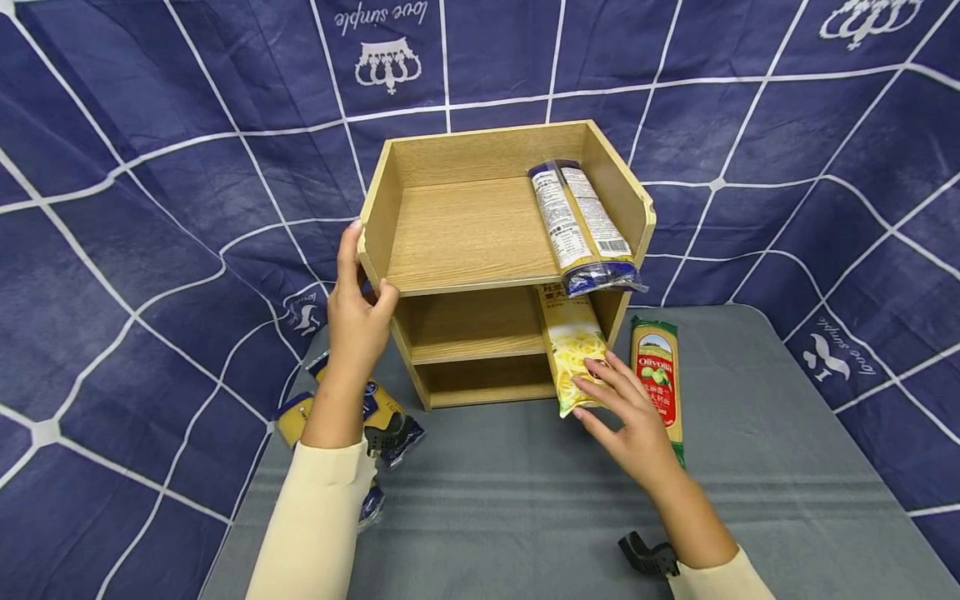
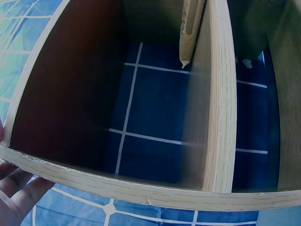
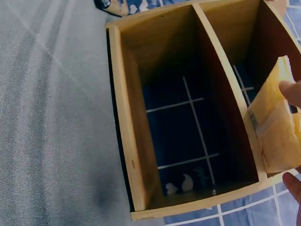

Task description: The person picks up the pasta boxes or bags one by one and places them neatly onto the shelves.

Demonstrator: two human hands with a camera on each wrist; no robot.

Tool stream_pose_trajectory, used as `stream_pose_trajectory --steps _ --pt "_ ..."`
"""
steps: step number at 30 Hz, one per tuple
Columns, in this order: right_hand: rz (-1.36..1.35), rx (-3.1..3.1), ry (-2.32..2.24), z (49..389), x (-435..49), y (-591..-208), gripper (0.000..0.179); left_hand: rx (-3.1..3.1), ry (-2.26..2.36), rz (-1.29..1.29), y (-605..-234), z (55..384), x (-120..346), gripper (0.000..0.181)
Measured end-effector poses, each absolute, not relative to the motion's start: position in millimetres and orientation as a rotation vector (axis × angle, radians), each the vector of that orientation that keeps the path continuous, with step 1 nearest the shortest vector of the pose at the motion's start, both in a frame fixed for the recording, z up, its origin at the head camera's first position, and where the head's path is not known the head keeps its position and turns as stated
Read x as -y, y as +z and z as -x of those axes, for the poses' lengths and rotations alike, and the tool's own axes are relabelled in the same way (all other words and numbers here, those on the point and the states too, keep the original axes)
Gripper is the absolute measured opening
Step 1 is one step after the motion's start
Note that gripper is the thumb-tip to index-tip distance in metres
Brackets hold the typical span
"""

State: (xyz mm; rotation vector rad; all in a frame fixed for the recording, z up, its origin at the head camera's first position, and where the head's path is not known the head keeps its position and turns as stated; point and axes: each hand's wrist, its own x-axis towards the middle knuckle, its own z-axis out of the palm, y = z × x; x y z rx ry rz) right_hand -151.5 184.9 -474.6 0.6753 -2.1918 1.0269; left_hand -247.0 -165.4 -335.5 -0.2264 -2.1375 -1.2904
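A small wooden shelf unit point(image 1: 472, 233) stands on the grey cloth. My left hand point(image 1: 356, 308) grips its left side panel near the upper front corner, thumb toward the front edge; in the left wrist view, fingers point(image 2: 28, 188) lie along the panel's outside. On the middle level at the right, a yellow pasta bag point(image 1: 573, 342) sticks out past the front edge. My right hand point(image 1: 630, 417) touches that bag's outer end with extended, spread fingers. In the right wrist view the pasta bag point(image 3: 275, 127) leans beside the divider, with a fingertip on its end.
Two blue-ended pasta packs point(image 1: 577, 221) lie on the top level at the right, overhanging the front. A red-labelled pasta bag point(image 1: 656, 375) lies right of the unit. Several blue-and-yellow packs point(image 1: 382, 408) lie at the left. Blue gridded cloth point(image 1: 750, 183) hangs behind.
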Motion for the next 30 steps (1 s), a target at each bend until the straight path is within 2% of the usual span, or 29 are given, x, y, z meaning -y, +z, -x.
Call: stream_pose_trajectory --steps 4,7,15,20,25,30 --pt "-0.680 2.161 0.910 155.4 -181.9 -475.6 0.039 2.133 -1.294 0.229 -336.3 246.8 166.1 0.078" --pt "-0.662 2.173 0.869 157.9 -181.0 -476.6 0.047 2.128 -1.289 0.234 -337.0 246.6 166.3 0.079" --pt "-0.600 2.224 0.846 166.1 -181.2 -478.8 0.047 2.131 -1.288 0.246 -335.5 246.4 165.3 0.079" --pt "-0.576 2.219 0.843 173.5 -179.7 -479.5 0.038 2.138 -1.268 0.236 -335.8 246.1 165.3 0.079" --pt "-0.575 2.226 0.819 180.8 -179.9 -479.6 0.052 2.141 -1.271 0.246 -335.6 245.5 165.1 0.080" --pt "-0.577 2.239 0.786 184.8 -180.2 -478.5 0.049 2.134 -1.282 0.250 -335.1 245.5 165.0 0.080"
